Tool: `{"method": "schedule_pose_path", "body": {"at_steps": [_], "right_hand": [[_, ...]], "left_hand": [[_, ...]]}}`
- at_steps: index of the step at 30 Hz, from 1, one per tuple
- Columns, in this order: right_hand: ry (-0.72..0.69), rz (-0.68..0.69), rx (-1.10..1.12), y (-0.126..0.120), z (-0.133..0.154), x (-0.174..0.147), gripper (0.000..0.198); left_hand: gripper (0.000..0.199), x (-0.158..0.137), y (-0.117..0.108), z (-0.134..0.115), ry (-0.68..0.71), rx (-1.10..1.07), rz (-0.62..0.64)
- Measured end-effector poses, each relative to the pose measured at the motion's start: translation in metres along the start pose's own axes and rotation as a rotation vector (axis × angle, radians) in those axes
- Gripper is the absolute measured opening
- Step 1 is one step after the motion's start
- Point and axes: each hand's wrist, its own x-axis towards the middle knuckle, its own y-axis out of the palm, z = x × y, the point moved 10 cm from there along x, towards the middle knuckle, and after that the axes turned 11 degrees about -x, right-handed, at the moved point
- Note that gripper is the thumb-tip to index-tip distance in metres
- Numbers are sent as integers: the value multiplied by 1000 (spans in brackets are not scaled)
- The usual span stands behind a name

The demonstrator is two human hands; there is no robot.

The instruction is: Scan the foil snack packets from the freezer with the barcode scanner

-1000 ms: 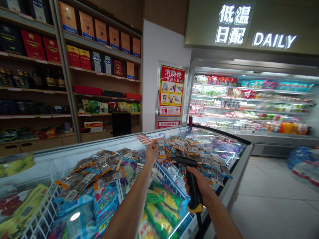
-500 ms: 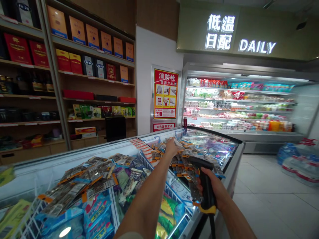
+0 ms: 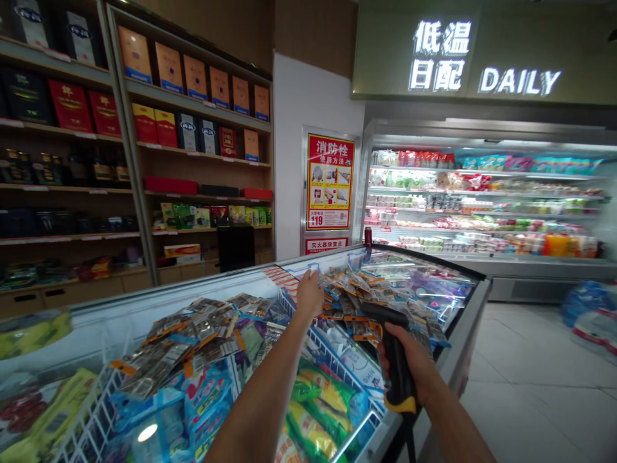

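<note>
A: Starting with the head view, the only one here, what is the right hand (image 3: 411,359) doing?

B: It is wrapped around the grip of a black-and-yellow handheld scanner (image 3: 398,368). The scanner is held over the near side of the chest freezer (image 3: 475,315), its head toward the left and its cable hanging from the bottom of the grip.

A: And the left hand (image 3: 310,296)?

B: That arm reaches forward across the freezer. The fingers are bent, but their tips are too unclear for me to say whether they grasp anything. The hand is just beside the left edge of the right-hand pile of flat packets (image 3: 351,286).

A: How does that pile lie?

B: Loosely, packets overlapping, many with orange or blue edges. The scanner's head overlaps its near part in the picture. A second packet pile (image 3: 193,328) lies to the left, beyond some blue bags (image 3: 207,402).

A: What is between the two forearms?

B: Green-and-yellow bags (image 3: 315,415), beside a wire divider (image 3: 344,372).

A: Anything farther off?

B: A red can (image 3: 367,236) stands at the freezer's far edge, with a lit, stocked chiller (image 3: 525,267) behind and shelves of boxes (image 3: 195,76) at left.
</note>
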Motion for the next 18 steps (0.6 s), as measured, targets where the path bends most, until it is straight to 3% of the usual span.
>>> {"method": "schedule_pose_path", "body": {"at_steps": [4, 7, 9, 13, 18], "right_hand": [[25, -7, -17, 9, -9, 4, 25], [20, 6, -28, 18, -14, 8, 25], [22, 15, -35, 24, -16, 9, 24], [28, 37, -38, 33, -18, 10, 22], [29, 51, -46, 38, -18, 9, 21]], "left_hand": [[45, -28, -41, 78, -267, 273, -86], [40, -46, -54, 111, -388, 396, -65], [36, -51, -51, 116, -402, 409, -15], [31, -46, -33, 98, -326, 345, 107], [36, -47, -39, 100, -350, 335, 68]]}}
